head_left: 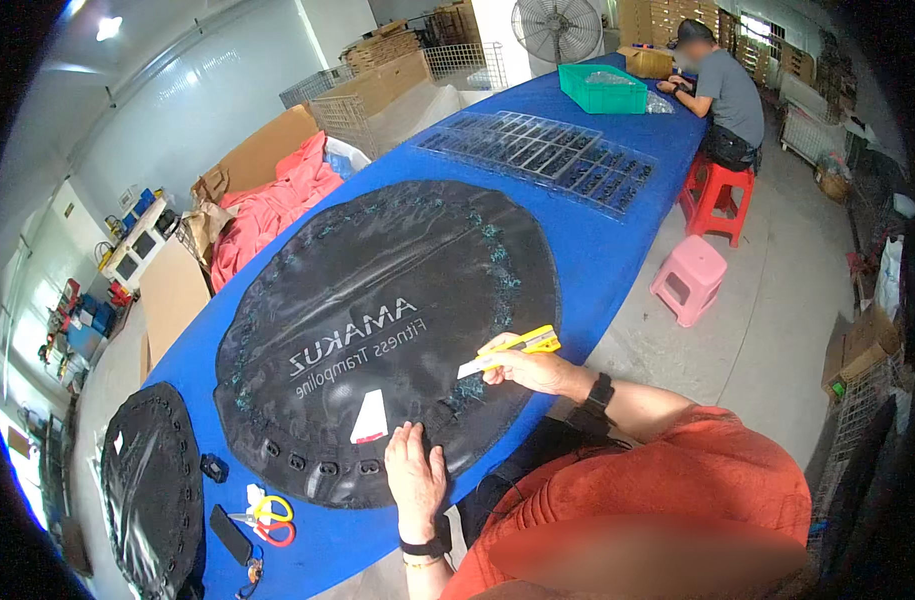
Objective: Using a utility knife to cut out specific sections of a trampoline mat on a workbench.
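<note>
The right hand [537,372] has its fingers closed around a yellow utility knife [530,342], gripping it over the near right part of a round black mat [397,270]. The left hand [415,475] rests palm down on the mat's near edge, its fingers extended and close together, the thumb a little apart, grasping nothing.

The knife's long axis runs slantwise: the pale blade end points left and slightly near, while the yellow butt points right and slightly far. Its body is bright yellow with a grey section along the side.

The mat lies flat on the blue-covered bench [617,260], filling its near half. It is dark and glossy, with faint straight creases across the far part and pale lettering in the middle. Teal marks follow the rim on the right, far and left sides; small black loops line the near left edge. A white tag [371,413] with a red end lies on the mat, just far and left of the left hand. Near left on the bench are scissors [275,533] with yellow and red handles and a flat black object [231,534].
</note>
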### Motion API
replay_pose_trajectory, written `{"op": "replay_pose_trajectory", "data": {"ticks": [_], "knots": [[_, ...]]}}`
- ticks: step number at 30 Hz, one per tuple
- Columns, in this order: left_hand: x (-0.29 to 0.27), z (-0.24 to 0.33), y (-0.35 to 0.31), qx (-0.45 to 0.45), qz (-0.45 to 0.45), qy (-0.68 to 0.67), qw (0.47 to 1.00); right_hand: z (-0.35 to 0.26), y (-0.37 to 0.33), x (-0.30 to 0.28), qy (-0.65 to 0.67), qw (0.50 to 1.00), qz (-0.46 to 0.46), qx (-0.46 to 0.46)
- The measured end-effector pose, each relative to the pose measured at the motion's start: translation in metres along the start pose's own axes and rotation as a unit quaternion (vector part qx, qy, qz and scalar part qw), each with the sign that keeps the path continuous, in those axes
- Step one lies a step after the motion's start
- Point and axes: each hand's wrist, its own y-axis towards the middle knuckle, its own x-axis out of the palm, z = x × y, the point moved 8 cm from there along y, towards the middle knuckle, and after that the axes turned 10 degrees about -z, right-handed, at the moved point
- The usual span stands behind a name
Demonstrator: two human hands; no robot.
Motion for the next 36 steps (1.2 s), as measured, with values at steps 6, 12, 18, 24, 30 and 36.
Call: {"op": "replay_pose_trajectory", "data": {"ticks": [6,12,18,24,30,36], "knots": [[-0.004,0.001,0.002,0.027,-0.034,0.004,0.999,0.003,-0.008,-0.005,-0.009,0.998,0.043,0.045],[0.002,-0.012,-0.004,0.048,-0.064,-0.035,0.996,-0.003,-0.015,-0.009,0.104,0.99,0.082,0.043],[0.006,-0.014,-0.006,0.068,-0.058,-0.029,0.996,-0.001,-0.018,-0.012,0.127,0.984,0.116,0.045],[0.006,-0.016,-0.002,0.055,-0.086,-0.033,0.994,0.0,-0.016,-0.016,0.152,0.979,0.128,0.04],[0.016,-0.022,-0.005,0.064,-0.087,-0.024,0.994,0.002,-0.023,-0.019,0.114,0.978,0.161,0.066],[0.015,-0.021,-0.006,0.077,-0.071,-0.018,0.994,-0.006,-0.019,-0.009,0.109,0.982,0.14,0.057]]}}
